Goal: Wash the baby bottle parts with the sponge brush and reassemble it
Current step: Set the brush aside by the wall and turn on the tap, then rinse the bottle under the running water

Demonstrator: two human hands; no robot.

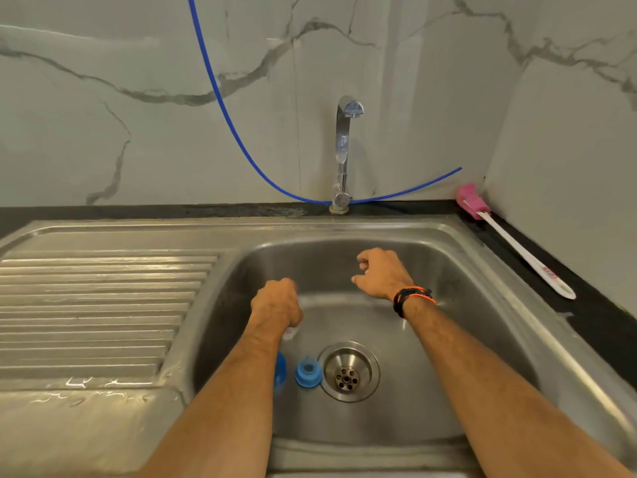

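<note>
Left hand (275, 303) curled round clear bottle (289, 334) (mostly hidden), right hand (381, 274) loosely curled, empty, blue ring (308, 372) beside drain (349, 372).

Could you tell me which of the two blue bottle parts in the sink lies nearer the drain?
The blue screw ring, fully visible and lying right beside the drain. The other blue part sits further left, half hidden behind the left forearm.

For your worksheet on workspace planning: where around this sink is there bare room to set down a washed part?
The ribbed drainboard left of the basin is bare. The basin floor right of the drain is free. It is crowded left of the drain: blue ring, left hand.
</note>
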